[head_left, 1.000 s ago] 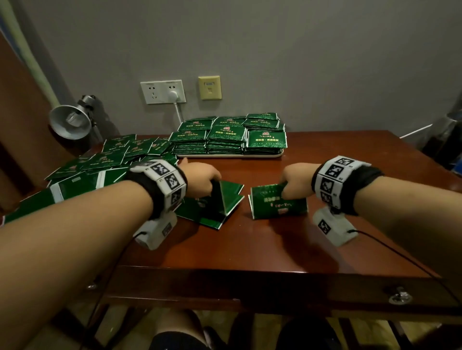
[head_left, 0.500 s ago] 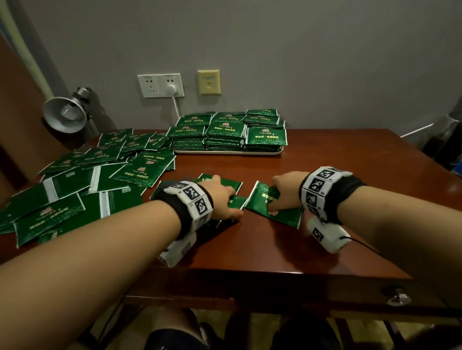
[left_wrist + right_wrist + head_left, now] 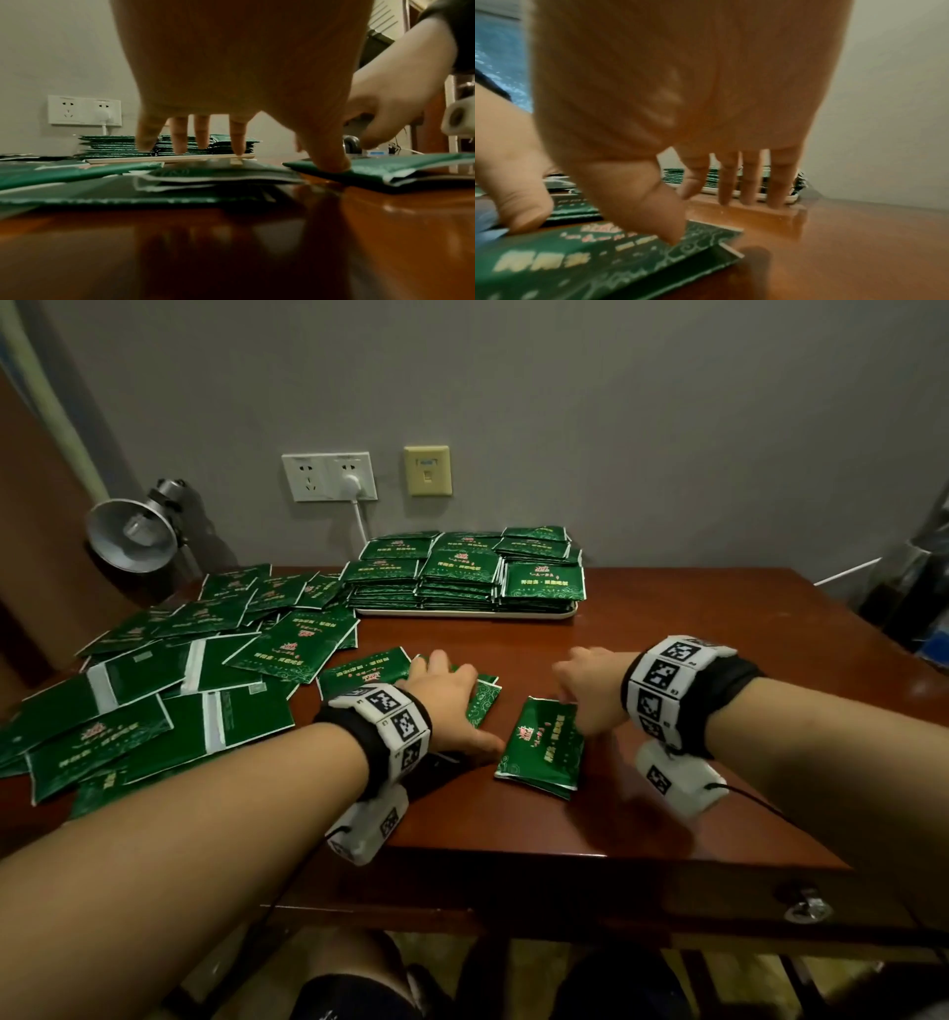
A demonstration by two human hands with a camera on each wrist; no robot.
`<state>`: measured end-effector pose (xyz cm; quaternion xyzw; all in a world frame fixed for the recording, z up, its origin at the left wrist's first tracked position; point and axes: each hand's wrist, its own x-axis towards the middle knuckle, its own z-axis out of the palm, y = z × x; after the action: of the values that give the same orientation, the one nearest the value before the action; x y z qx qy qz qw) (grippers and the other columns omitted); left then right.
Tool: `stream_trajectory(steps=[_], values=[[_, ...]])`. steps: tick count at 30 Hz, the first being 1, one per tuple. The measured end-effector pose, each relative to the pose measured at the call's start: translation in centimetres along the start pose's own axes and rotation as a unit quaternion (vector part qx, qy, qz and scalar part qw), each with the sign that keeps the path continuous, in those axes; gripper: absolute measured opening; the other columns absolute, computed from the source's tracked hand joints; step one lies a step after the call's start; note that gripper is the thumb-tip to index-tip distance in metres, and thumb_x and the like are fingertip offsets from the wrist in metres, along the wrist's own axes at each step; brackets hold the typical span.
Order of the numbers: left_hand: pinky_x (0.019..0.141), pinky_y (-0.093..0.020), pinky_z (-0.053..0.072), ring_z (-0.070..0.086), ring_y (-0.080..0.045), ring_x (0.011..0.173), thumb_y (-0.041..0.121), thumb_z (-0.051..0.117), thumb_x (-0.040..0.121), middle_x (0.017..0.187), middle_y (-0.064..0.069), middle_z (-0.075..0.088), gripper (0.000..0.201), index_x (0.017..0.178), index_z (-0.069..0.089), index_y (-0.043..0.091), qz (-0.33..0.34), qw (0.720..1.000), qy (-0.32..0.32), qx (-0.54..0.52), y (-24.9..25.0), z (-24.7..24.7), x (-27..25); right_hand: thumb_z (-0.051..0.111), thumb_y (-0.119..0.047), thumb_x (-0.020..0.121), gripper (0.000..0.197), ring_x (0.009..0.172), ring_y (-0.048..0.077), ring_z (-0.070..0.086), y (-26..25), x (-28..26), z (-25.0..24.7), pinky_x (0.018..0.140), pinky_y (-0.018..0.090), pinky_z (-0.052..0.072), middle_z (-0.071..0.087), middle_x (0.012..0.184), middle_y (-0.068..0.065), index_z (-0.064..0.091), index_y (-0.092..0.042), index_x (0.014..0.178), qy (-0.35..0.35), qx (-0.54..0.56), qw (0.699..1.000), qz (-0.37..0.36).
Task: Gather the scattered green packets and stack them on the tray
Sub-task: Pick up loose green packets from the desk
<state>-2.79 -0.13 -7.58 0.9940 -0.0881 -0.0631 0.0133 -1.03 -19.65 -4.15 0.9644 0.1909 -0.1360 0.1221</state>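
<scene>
Several stacks of green packets [image 3: 462, 572] fill the white tray [image 3: 462, 612] at the back of the table. Scattered green packets [image 3: 154, 690] cover the left side. My left hand [image 3: 447, 695] lies flat, fingers straight and spread, on a few overlapping packets [image 3: 359, 672]. In the left wrist view its thumb [image 3: 329, 162] presses the edge of a small packet stack [image 3: 398, 166]. That small stack [image 3: 544, 752] lies flat near the front. My right hand [image 3: 585, 690] hovers over its far end, fingers straight, thumb [image 3: 670, 233] touching the top packet [image 3: 603, 263].
A metal clamp lamp [image 3: 128, 536] stands at the back left, below a wall socket [image 3: 328, 474] with a plug and cord. Bare wood [image 3: 719, 629] spans the table's right side. A drawer key [image 3: 806, 909] sticks out under the front edge.
A second ago each hand gripped packets tilted up on edge. Both bunches now lie flat on the table, and both hands have straightened their fingers over them.
</scene>
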Motion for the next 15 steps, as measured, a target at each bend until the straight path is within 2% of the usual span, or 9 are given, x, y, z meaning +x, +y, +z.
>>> stream_trajectory(steps=[2,5,6,8,9,11,13,15], values=[[0.101,-0.051,0.040,0.035,-0.035,0.126,0.072,0.067,0.068,0.133,-0.013,0.036,0.082,0.125,0.038,0.020,-0.031,0.999,-0.023,0.030,0.0,0.5,0.2,0.071,-0.023,0.075,0.051,0.111,0.020,0.044,0.0,0.3,0.7,0.086,0.031,0.047,0.043,0.124,-0.002,0.045,-0.027,0.119,0.016,0.002,0.999,-0.051],[0.100,-0.049,0.040,0.039,-0.035,0.121,0.051,0.071,0.075,0.128,-0.013,0.043,0.062,0.118,0.038,0.019,-0.051,0.998,-0.035,-0.015,-0.3,0.6,0.6,0.083,-0.036,0.068,0.075,0.112,0.020,0.047,-0.4,0.4,0.7,0.084,0.033,0.045,0.045,0.126,-0.005,0.036,-0.029,0.126,-0.052,0.009,0.996,-0.066],[0.098,-0.047,0.042,0.040,-0.033,0.118,0.041,0.072,0.076,0.124,-0.011,0.044,0.055,0.115,0.039,0.020,-0.049,0.998,-0.037,-0.030,-0.5,0.5,0.7,0.084,-0.042,0.066,0.074,0.107,0.019,0.051,-0.5,0.5,0.8,0.081,0.034,0.046,0.049,0.123,-0.005,0.038,-0.029,0.123,-0.062,0.018,0.996,-0.065],[0.093,-0.041,0.044,0.043,-0.029,0.112,0.024,0.070,0.076,0.117,-0.009,0.045,0.048,0.113,0.040,0.019,-0.041,0.997,-0.030,-0.050,-0.9,0.2,0.8,0.080,-0.057,0.065,0.068,0.098,0.019,0.054,-1.0,0.4,0.7,0.077,0.035,0.049,0.056,0.115,-0.002,0.045,-0.026,0.114,-0.034,-0.003,0.997,-0.071],[0.090,-0.038,0.044,0.043,-0.028,0.110,0.023,0.069,0.077,0.115,-0.009,0.045,0.048,0.115,0.040,0.019,-0.040,0.997,-0.023,-0.055,-1.1,0.2,0.8,0.075,-0.065,0.066,0.068,0.099,0.020,0.053,-1.1,0.4,0.6,0.077,0.034,0.049,0.056,0.113,-0.001,0.049,-0.024,0.112,-0.013,-0.035,0.997,-0.072],[0.088,-0.036,0.044,0.044,-0.027,0.108,0.030,0.070,0.078,0.114,-0.008,0.047,0.050,0.117,0.041,0.017,-0.038,0.998,-0.009,-0.056,-1.5,0.3,0.8,0.067,-0.075,0.065,0.074,0.109,0.022,0.048,-1.4,0.4,0.5,0.082,0.036,0.048,0.052,0.118,0.001,0.055,-0.020,0.113,0.009,-0.090,0.993,-0.073],[0.089,-0.035,0.043,0.044,-0.026,0.108,0.041,0.071,0.078,0.112,-0.007,0.049,0.053,0.117,0.043,0.018,-0.038,0.998,-0.001,-0.053,-1.8,0.5,0.9,0.069,-0.073,0.064,0.068,0.118,0.023,0.045,-1.8,0.5,0.6,0.091,0.040,0.049,0.048,0.126,0.001,0.055,-0.022,0.106,0.018,-0.084,0.992,-0.094],[0.088,-0.035,0.043,0.045,-0.025,0.107,0.044,0.071,0.078,0.111,-0.005,0.050,0.050,0.113,0.046,0.019,-0.040,0.998,0.008,-0.056,-2.0,0.5,1.1,0.074,-0.065,0.066,0.057,0.109,0.021,0.051,-2.1,0.5,0.4,0.086,0.037,0.050,0.053,0.120,-0.002,0.051,-0.025,0.098,0.009,-0.053,0.992,-0.116]])
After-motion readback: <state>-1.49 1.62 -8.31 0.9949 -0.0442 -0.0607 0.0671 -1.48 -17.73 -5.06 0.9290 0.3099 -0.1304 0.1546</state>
